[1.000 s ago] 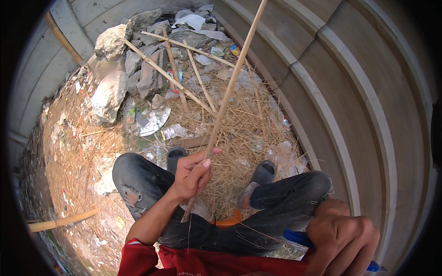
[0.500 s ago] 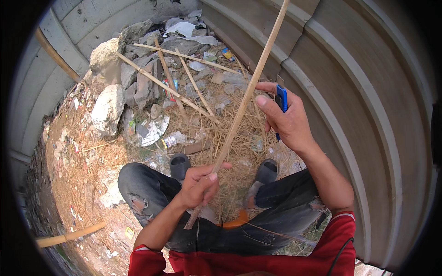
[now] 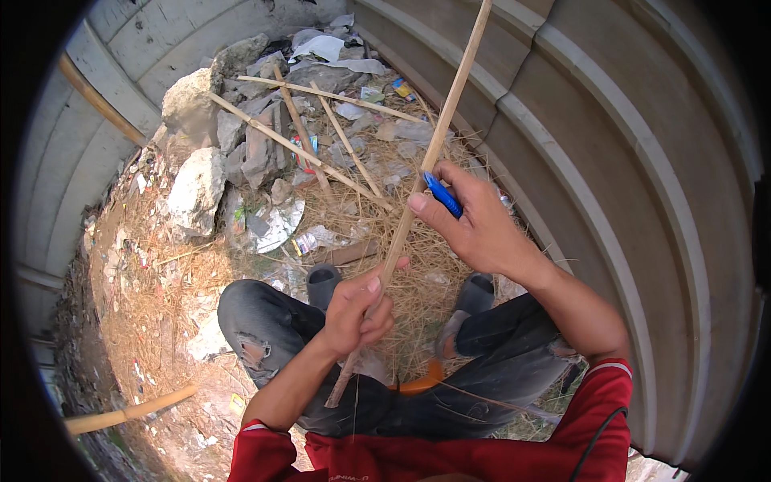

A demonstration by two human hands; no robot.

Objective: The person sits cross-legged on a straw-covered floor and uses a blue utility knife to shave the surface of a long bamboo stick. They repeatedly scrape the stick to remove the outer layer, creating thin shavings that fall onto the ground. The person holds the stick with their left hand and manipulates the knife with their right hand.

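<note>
Stick [image 3: 401,230] in left hand [image 3: 350,317] — right hand [image 3: 484,229] holds cutter [image 3: 442,195] seemingly against it.

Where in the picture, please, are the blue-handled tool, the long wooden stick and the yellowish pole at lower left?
Blue-handled tool [image 3: 443,197]: head view, on its handle.
Long wooden stick [image 3: 400,238]: head view, on its shaft.
Yellowish pole [image 3: 132,411]: head view, mid-length.

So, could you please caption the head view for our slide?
Left hand grips a wooden stick; right hand holds a blue utility knife against it.
</note>
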